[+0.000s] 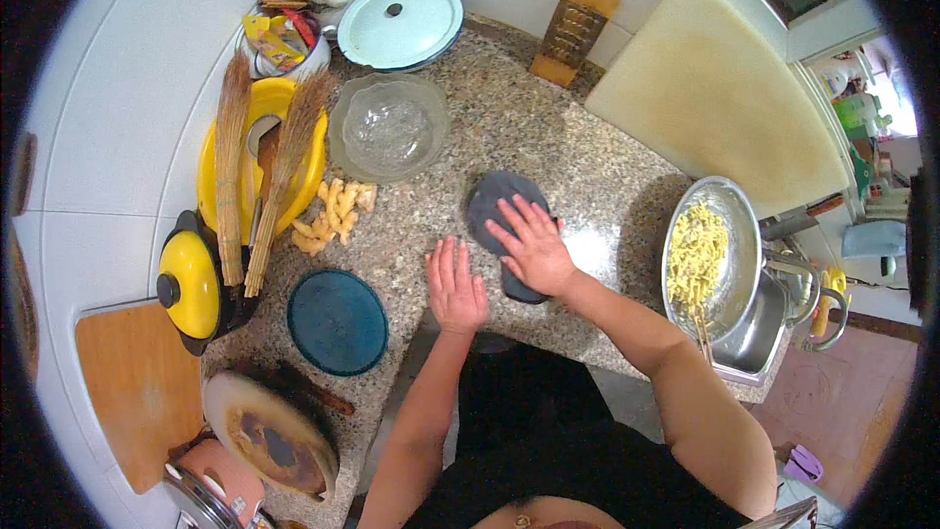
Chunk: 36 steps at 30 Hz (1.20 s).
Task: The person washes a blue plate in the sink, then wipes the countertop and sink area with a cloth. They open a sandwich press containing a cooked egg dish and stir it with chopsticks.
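Note:
My right hand (534,244) lies flat on a dark grey cloth (507,195), its fingers spread over the fabric. The cloth is bunched on the speckled granite countertop (507,117). Palm down near the counter's front edge, my left hand (454,290) holds nothing, and its fingers are extended. To the left of that hand lies a round dark teal lid or plate (338,322). Pieces of ginger root (336,214) sit farther back, beside a clear glass bowl (389,125) with a wavy rim.
A metal bowl of yellow shreds (694,257) with chopsticks (703,338) sits over the sink (760,330). A white cutting board (720,95) and a wooden grater (580,22) lean behind. Leftward are two straw brushes (233,169), a yellow basin (317,154), a yellow-lidded pot (194,279) and a scorched pan (272,441).

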Available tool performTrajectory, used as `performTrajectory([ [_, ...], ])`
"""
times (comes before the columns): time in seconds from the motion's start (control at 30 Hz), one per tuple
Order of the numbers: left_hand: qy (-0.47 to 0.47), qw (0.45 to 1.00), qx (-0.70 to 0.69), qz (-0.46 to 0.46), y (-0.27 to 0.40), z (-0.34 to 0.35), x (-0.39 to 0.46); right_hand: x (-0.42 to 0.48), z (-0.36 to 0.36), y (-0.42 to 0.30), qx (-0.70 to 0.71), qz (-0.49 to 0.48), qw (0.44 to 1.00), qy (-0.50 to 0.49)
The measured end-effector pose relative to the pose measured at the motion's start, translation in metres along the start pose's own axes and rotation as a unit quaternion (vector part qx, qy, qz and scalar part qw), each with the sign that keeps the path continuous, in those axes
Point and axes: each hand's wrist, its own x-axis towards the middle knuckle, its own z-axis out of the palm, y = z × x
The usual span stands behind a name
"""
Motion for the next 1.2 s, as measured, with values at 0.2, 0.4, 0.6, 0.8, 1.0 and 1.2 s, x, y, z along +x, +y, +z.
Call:
performTrajectory([
  [0.2,0.002,1.000,-0.010,-0.004,0.000,0.005,-0.001,0.050,-0.004,0.097,-0.097,0.160,0.973,0.132],
  [0.4,-0.021,1.000,0.003,-0.011,0.004,0.000,0.001,0.073,0.001,0.118,-0.114,0.228,0.959,0.126],
  [0.6,-0.027,1.000,0.010,-0.007,0.007,-0.001,0.005,-0.032,-0.001,0.140,-0.143,0.441,0.879,0.114],
  [0.8,-0.064,0.997,0.017,-0.031,0.007,-0.003,0.006,-0.050,0.000,0.079,-0.112,0.431,0.887,0.122],
  [1.0,-0.029,0.999,-0.013,0.001,0.000,-0.003,0.003,-0.039,0.008,0.003,-0.037,0.218,0.973,0.063],
  [1.2,-0.029,0.999,-0.034,-0.026,0.005,-0.004,0.000,0.107,0.022,0.062,-0.100,0.205,0.967,0.112],
])
